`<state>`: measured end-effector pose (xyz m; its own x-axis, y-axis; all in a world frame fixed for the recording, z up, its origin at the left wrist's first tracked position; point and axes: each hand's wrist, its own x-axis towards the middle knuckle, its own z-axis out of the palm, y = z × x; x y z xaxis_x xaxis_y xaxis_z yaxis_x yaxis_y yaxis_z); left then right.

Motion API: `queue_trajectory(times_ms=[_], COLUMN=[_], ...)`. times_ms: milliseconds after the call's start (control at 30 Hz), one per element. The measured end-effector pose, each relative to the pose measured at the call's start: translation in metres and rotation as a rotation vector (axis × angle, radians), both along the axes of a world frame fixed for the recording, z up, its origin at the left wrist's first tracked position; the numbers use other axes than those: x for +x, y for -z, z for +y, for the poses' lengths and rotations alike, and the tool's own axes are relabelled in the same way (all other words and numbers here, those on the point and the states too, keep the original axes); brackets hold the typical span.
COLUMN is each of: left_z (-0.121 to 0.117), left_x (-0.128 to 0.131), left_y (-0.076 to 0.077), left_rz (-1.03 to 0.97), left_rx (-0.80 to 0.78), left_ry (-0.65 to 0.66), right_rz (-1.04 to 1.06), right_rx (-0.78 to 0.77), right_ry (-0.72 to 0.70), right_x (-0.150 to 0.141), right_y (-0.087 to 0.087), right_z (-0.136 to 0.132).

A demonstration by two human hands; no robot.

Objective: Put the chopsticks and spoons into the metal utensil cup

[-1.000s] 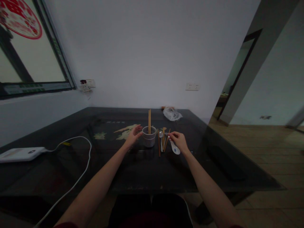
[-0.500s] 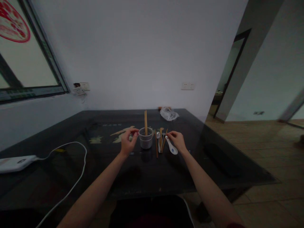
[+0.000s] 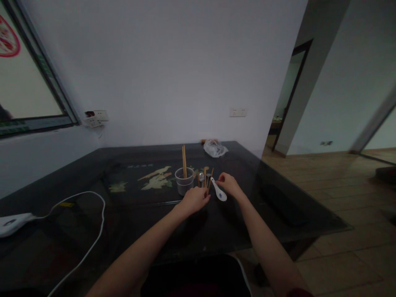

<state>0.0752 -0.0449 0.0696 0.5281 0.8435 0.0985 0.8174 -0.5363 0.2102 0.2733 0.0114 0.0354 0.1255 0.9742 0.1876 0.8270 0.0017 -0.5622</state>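
Observation:
My left hand reaches over the near ends of the wooden chopsticks, in front of a translucent cup. Its fingers are curled and pressed together, and what they grip is hidden. Two more chopsticks stand upright in the cup. My right hand is closed, thumb and fingertips at the handle of a white ceramic spoon with a blue mark. Between the hands lies a metal spoon, and beside it another metal utensil, partly covered.
A crumpled clear plastic bag lies at the back of the dark table by the wall. On the left, a white cable runs from a white device. A dark flat object rests at the right.
My left hand has left the cup's left side and moved right, in front of it, to the chopsticks' near ends. My right hand stays by the white spoon's handle. The view has turned rightward.

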Motion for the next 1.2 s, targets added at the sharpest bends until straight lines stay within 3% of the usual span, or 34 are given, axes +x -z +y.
queue_trajectory(times_ms=[167,400,1200], left_z=[-0.002,-0.005,0.000], left_x=[-0.005,-0.009,-0.008], left_y=[0.013,0.014,0.020], left_rz=[0.010,0.095,0.156], left_rx=[0.026,0.025,-0.042], left_ry=[-0.071,-0.135,-0.184], right_rz=[-0.216,-0.383,-0.346], right_rx=[-0.169,-0.230,-0.160], right_ry=[-0.083,-0.118,0.074], right_x=[0.000,-0.013,-0.019], right_y=[0.002,-0.001,0.000], right_z=[-0.006,-0.018,-0.009])
